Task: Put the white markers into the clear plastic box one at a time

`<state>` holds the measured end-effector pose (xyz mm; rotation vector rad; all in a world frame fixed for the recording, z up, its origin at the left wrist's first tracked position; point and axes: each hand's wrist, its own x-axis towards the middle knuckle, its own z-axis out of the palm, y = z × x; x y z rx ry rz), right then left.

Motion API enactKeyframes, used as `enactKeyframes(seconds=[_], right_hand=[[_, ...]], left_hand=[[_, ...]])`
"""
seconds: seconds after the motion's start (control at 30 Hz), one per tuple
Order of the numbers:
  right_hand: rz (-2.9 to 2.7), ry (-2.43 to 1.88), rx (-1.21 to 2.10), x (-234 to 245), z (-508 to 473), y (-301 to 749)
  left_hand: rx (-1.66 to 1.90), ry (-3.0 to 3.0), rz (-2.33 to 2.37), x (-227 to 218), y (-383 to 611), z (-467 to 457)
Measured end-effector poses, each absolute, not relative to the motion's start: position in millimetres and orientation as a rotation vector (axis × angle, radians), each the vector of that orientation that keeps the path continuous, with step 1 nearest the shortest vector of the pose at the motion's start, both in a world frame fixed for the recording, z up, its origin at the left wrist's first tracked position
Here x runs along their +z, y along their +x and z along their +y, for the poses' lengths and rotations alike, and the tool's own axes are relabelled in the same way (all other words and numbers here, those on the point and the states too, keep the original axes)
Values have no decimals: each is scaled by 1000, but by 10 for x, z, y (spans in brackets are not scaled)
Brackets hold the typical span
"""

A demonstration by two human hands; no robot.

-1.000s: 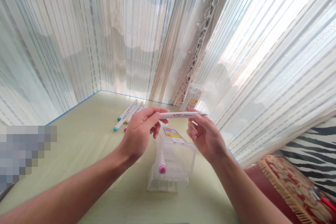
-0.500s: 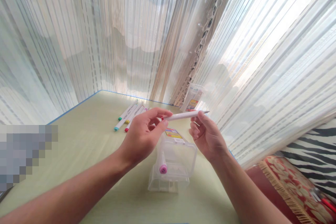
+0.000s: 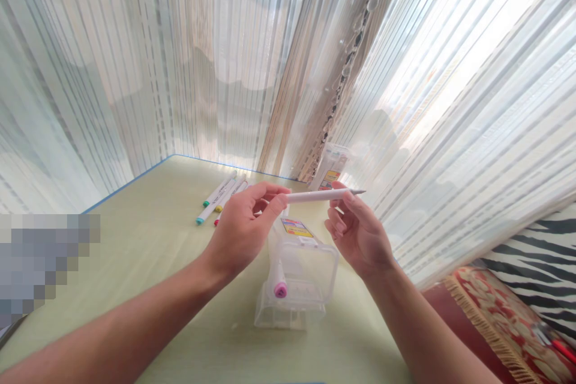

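A white marker (image 3: 315,196) with a dark grey end lies level between my hands. My left hand (image 3: 247,216) pinches its left end, and the fingers hide that tip. With thumb and fingers, my right hand (image 3: 357,228) grips the marker near its grey end. Below them on the table stands a clear plastic case (image 3: 310,264) with a yellow label, its lid raised. One marker with a pink end (image 3: 280,290) rests in the case. Beyond my left hand, several white markers (image 3: 219,199) with coloured ends lie side by side, partly hidden by the hand.
The pale green table (image 3: 148,234) has a blue edge. A second clear case (image 3: 330,168) with a yellow label stands at the back by the striped curtain (image 3: 252,60). To the right are a fringed red patterned cloth (image 3: 499,312) and a zebra-print fabric (image 3: 540,258).
The marker has shifted slightly to the right. My left fingers now cover its red left end, which showed before. The cases have stayed in place.
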<state>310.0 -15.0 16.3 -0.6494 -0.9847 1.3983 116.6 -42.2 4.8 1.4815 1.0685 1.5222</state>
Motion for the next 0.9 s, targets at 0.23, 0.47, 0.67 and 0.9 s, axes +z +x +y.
enactKeyframes(seconds=[0.23, 0.47, 0.67, 0.9], right_hand=[[-988, -661, 1385, 161, -135, 3101], [-949, -695, 1388, 153, -117, 3111], [-931, -714, 1414, 152, -101, 3090], [-916, -707, 1410, 141, -112, 3109]], left_hand=[[1543, 1447, 1029, 72, 1171, -439], [1628, 1462, 970, 81, 1181, -466], [1640, 1520, 956, 86, 1187, -501], [1640, 1515, 989, 79, 1176, -484]])
